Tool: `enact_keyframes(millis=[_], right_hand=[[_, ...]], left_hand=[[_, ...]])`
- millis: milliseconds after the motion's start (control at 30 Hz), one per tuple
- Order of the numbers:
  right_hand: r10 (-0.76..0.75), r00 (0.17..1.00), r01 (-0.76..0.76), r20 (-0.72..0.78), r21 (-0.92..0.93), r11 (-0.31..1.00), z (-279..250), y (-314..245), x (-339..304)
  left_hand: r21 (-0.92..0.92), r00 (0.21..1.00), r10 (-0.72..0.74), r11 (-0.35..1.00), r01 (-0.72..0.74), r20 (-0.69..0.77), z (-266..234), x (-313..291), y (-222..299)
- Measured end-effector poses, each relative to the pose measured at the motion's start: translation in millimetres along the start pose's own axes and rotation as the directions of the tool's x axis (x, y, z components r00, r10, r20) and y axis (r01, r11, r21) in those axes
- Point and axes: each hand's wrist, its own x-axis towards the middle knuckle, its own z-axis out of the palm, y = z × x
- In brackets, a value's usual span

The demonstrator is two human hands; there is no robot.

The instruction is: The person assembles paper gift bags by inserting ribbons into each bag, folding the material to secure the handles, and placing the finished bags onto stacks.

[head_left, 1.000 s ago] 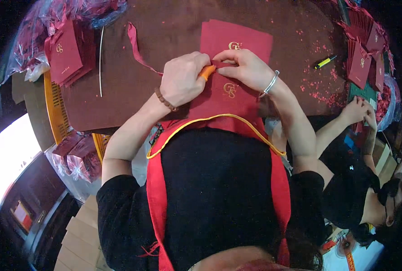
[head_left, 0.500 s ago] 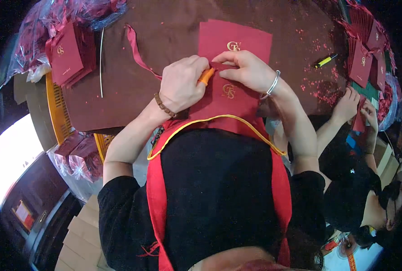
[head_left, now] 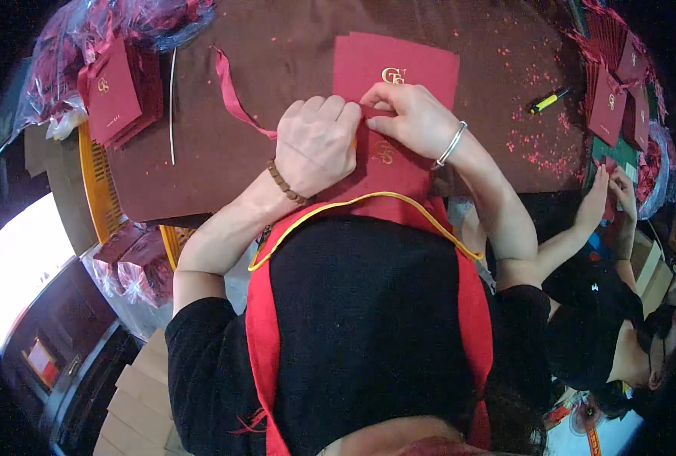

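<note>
A flat dark red paper bag (head_left: 387, 163) with a gold emblem lies in front of me, its near end against my red apron. Beyond it are more red paper bags (head_left: 422, 68), partly covered. My left hand (head_left: 319, 140) is in a fist over the bag's left part, around an orange tool (head_left: 355, 143) of which only a sliver shows. A pink-red ribbon (head_left: 235, 102) trails from that fist across the table. With thumb and forefinger, my right hand (head_left: 410, 118) pinches dark red ribbon at the bag's far edge, close to the left knuckles.
Stacked red bags (head_left: 114, 95) stand at the left beside a thin white strip (head_left: 173, 106). A yellow-and-black tool (head_left: 549, 101) lies among red scraps on the brown table (head_left: 277, 45). At right, a co-worker's hands (head_left: 608, 186) handle red material near further bags (head_left: 608, 99).
My left fist has rolled over, so its back faces up and most of the orange tool is hidden. My right hand keeps its pinch, barely shifted.
</note>
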Motion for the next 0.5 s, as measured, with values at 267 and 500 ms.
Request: enact_keyframes(millis=[267, 500], right_hand=[[-0.041, 0.999, 0.04, -0.016, -0.055, 0.998, 3.7, -6.8, -0.7], [-0.072, 0.997, 0.072, -0.002, -0.006, 0.997, 3.3, -3.1, -0.5]], left_hand=[[-0.037, 1.0, 0.02, 0.999, -0.019, 0.019, 0.5, 1.7, -3.0], [-0.133, 0.985, 0.038, 0.991, -0.015, 0.166, -6.0, -6.2, -12.7]])
